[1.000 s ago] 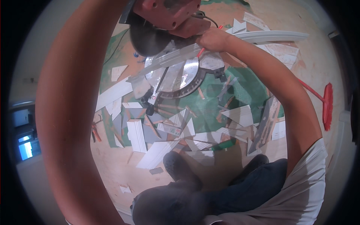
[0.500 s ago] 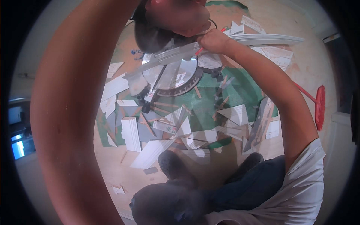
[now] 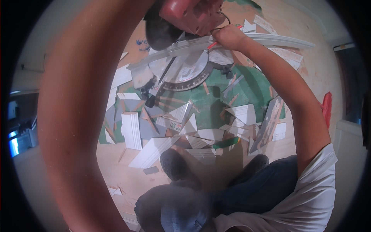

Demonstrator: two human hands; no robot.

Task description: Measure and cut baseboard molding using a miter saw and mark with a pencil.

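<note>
A mitre saw with a red motor housing (image 3: 190, 16) and a dark blade guard (image 3: 164, 34) stands on the floor in front of me. Its round metal table (image 3: 189, 69) lies below the head. Along the back of the saw runs a long white moulding strip (image 3: 276, 40), reaching out to the right. My right hand (image 3: 230, 37) is closed on this strip, right of the saw head, and a thin red stick (image 3: 213, 45) passes under the fingers. My left forearm (image 3: 77, 112) rises across the left side toward the saw head; its hand lies beyond the top edge.
White moulding offcuts (image 3: 154, 151) and wood slivers litter a green mat (image 3: 206, 102) between the saw and my shoes (image 3: 174, 164). A grey-edged board (image 3: 266, 125) lies at the right. Farther right is a red brush head (image 3: 327, 109). A cable (image 3: 228, 18) hangs beside the housing.
The whole view has shifted a little, so the offcuts sit higher in the picture. The saw housing appears farther right and sharper. My right hand remains on the moulding strip.
</note>
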